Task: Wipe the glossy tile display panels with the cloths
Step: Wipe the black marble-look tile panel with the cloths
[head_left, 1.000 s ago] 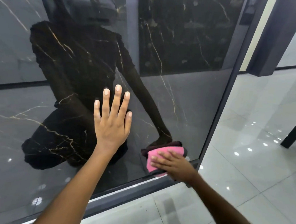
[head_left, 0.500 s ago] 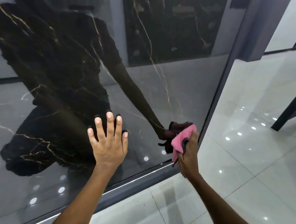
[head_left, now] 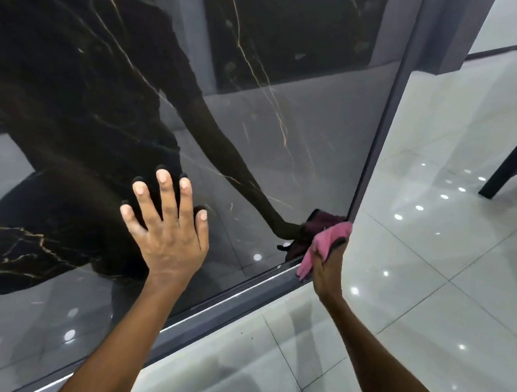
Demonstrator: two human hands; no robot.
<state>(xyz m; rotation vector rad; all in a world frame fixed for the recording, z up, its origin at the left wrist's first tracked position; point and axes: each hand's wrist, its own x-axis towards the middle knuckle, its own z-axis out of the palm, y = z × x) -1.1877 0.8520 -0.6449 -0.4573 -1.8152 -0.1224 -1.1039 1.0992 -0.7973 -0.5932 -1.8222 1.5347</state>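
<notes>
A glossy black marble tile panel [head_left: 300,143] with gold veins fills the left and centre of the head view and mirrors my body. My left hand [head_left: 167,229] lies flat on it, fingers spread, holding nothing. My right hand [head_left: 327,271] grips a pink cloth [head_left: 324,244] and presses it against the panel's lower right corner, beside the dark frame [head_left: 380,137]. The cloth's reflection shows dark red in the tile.
A grey metal bottom rail [head_left: 228,301] runs diagonally under the panel. Glossy white floor tiles [head_left: 429,269] spread to the right. A black furniture leg [head_left: 510,164] stands at the right edge. A dark pillar [head_left: 464,32] rises at the back.
My right hand turned from flat on the cloth to edge-on and slid it right and up into the panel's corner. My left hand stayed pressed on the panel; the camera moved closer.
</notes>
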